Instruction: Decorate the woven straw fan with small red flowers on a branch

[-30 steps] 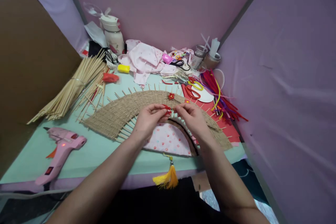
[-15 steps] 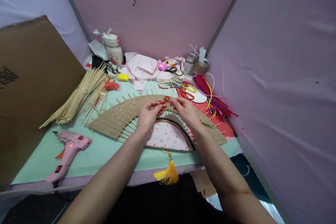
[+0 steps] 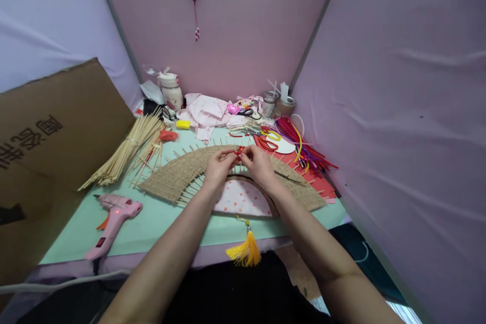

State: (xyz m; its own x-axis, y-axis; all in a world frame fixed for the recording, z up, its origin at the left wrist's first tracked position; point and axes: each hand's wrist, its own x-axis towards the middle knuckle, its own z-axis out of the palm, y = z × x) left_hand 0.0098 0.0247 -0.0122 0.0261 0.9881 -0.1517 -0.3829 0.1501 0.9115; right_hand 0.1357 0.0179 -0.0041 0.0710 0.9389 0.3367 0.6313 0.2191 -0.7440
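In the middle of the frame, the left hand [image 3: 219,168] has its thumb and fingers pinched on a small, glossy red ornament [image 3: 239,154], held over the inner edge of a wide, arched, tan woven panel with thin wooden ribs [image 3: 181,171]. The right hand [image 3: 259,166] meets it from the other side, its fingertips drawn together at the ornament's right edge; whether they grip it cannot be told.

Below the hands, at lower centre, lies a white half-round fabric piece with a pink print [image 3: 243,199], and a bright yellow thread tassel [image 3: 246,251] hangs near its lower edge. The pale green worktop [image 3: 167,230] carries a pink plastic glue gun [image 3: 114,223] at lower left, its small light glowing orange-red. Left of centre is a bundle of pale wooden sticks [image 3: 120,156]. Right of centre are scissors with red and yellow handles [image 3: 269,144] and red, purple and yellow fuzzy stems [image 3: 306,151].
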